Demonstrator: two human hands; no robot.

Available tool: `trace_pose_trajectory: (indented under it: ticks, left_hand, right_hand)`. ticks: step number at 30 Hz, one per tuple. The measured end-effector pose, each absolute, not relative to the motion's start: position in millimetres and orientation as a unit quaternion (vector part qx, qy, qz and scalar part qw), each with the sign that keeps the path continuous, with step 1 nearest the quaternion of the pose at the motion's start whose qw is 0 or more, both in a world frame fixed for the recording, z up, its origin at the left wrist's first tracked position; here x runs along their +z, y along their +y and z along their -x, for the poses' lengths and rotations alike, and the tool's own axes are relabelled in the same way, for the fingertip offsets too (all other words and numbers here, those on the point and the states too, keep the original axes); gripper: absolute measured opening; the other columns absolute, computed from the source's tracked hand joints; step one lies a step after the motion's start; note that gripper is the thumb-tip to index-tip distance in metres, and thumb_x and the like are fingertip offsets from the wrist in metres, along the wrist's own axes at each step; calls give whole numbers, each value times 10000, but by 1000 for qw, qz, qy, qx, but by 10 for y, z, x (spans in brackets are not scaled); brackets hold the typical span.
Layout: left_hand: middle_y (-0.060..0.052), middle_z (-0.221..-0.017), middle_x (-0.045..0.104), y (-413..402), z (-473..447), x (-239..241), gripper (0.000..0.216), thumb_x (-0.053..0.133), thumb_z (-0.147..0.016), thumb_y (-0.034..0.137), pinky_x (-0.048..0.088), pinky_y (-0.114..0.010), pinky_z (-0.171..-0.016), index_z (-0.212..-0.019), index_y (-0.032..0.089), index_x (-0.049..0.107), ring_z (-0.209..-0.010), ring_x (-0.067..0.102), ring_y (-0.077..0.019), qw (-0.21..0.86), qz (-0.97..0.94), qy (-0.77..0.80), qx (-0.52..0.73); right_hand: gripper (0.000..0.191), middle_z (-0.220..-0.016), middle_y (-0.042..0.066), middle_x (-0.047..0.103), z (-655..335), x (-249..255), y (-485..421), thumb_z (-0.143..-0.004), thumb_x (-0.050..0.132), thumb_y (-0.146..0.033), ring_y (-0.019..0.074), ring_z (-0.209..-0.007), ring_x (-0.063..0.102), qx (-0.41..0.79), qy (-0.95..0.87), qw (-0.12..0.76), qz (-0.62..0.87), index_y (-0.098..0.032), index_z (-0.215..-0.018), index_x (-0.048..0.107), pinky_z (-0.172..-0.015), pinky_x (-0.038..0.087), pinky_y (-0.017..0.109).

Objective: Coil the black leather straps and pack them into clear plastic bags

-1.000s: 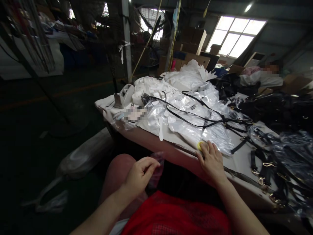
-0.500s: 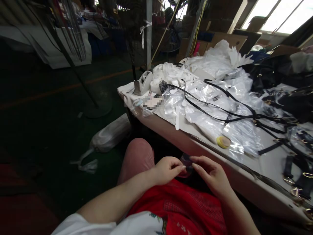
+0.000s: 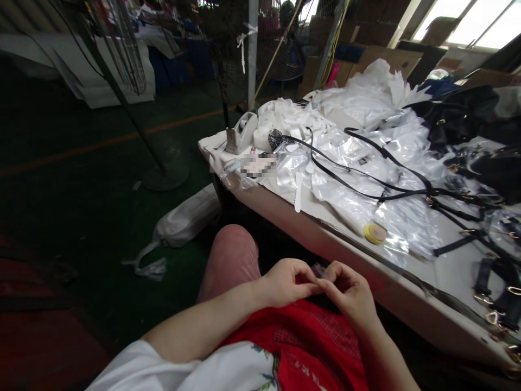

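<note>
My left hand and my right hand meet fingertip to fingertip above my lap, just off the table's near edge. Both are closed in a pinch. Between and behind the fingers shows a bit of a small, clear plastic piece, mostly hidden by them; I cannot make out its kind. On the table, closest to my right hand, lies a yellow roll of tape. Clear plastic bags and thin black straps spread across the tabletop behind it.
A white tape dispenser stands at the table's far left corner. Black bags with metal fittings are piled at the right. Left of the table, a wrapped white bundle lies on the green floor near a fan stand's base.
My hands have come closer together, so their fingertips now touch. The small clear plastic piece, more visible before, is now mostly covered by my fingers. The view has shifted slightly.
</note>
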State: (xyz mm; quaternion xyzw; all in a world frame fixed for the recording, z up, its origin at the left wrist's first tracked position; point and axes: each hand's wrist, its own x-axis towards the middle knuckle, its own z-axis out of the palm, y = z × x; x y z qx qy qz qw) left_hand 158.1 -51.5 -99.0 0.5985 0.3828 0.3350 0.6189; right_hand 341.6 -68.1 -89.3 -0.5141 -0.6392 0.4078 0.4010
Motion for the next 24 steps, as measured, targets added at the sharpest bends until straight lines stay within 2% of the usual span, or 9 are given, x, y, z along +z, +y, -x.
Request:
trace_pose_trajectory:
  ticks: [3, 4, 6, 9, 13, 15, 19, 21, 24]
  left_hand:
    - [-40, -719, 656, -506, -1548, -979, 281, 731, -757, 388, 461, -240, -648, -703, 116, 686, -684, 575, -138, 624, -597, 385, 327]
    - [-34, -708, 648, -502, -1539, -979, 263, 729, -754, 366, 457, -236, -641, -689, 117, 678, -679, 569, -134, 623, -597, 388, 324]
    - [-20, -682, 627, -498, -1528, -989, 220, 719, -744, 317, 444, -223, -617, -664, 121, 659, -663, 554, -125, 621, -597, 397, 317]
    - [-12, -677, 619, -500, -1530, -1012, 191, 708, -731, 291, 432, -216, -610, -666, 122, 648, -658, 548, -120, 628, -595, 395, 310]
    - [-10, -661, 596, -501, -1535, -1042, 214, 706, -714, 312, 405, -219, -592, -658, 116, 641, -639, 522, -117, 638, -594, 382, 305]
    - [-8, -653, 582, -493, -1529, -1055, 227, 705, -712, 323, 397, -221, -589, -651, 116, 637, -636, 512, -117, 642, -593, 380, 302]
    - [-8, -671, 581, -462, -1498, -1061, 223, 713, -703, 325, 398, -229, -610, -658, 119, 642, -658, 514, -123, 638, -588, 405, 290]
    - [3, -680, 562, -441, -1476, -1058, 227, 716, -705, 337, 376, -223, -598, -690, 121, 648, -652, 487, -114, 619, -603, 419, 278]
    - [24, -685, 516, -414, -1436, -1081, 183, 682, -735, 302, 341, -210, -585, -698, 132, 625, -650, 449, -99, 611, -640, 383, 266]
  right_hand:
    - [245, -830, 49, 692, -3409, -848, -688, -815, 708, -381, 188, -731, 631, 419, -667, 367, 496, -198, -977, 699, -654, 523, 290]
    - [233, -853, 56, 707, -3404, -841, -693, -836, 688, -372, 195, -755, 646, 412, -675, 356, 498, -205, -996, 716, -678, 529, 297]
    - [171, -792, 48, 713, -3385, -844, -707, -877, 642, -352, 189, -726, 654, 393, -685, 344, 507, -215, -878, 745, -670, 522, 294]
    - [226, -683, 29, 680, -3341, -883, -727, -879, 641, -354, 171, -635, 620, 370, -688, 344, 520, -209, -721, 712, -612, 489, 282]
    - [362, -560, -12, 570, -3293, -926, -722, -801, 733, -395, 137, -530, 514, 346, -670, 364, 547, -209, -556, 542, -523, 419, 258]
    - [365, -557, -16, 562, -3288, -909, -704, -796, 740, -394, 138, -532, 513, 350, -666, 368, 546, -211, -557, 533, -523, 419, 255]
    - [213, -760, 35, 671, -3300, -876, -668, -929, 571, -323, 173, -714, 625, 386, -696, 339, 502, -213, -786, 686, -669, 488, 280]
    - [236, -708, 22, 638, -3296, -935, -649, -919, 575, -331, 161, -662, 599, 372, -703, 336, 505, -207, -732, 650, -624, 469, 266]
    - [327, -561, -24, 529, -3249, -1073, -600, -796, 693, -360, 125, -525, 494, 340, -697, 335, 535, -201, -574, 513, -507, 383, 237]
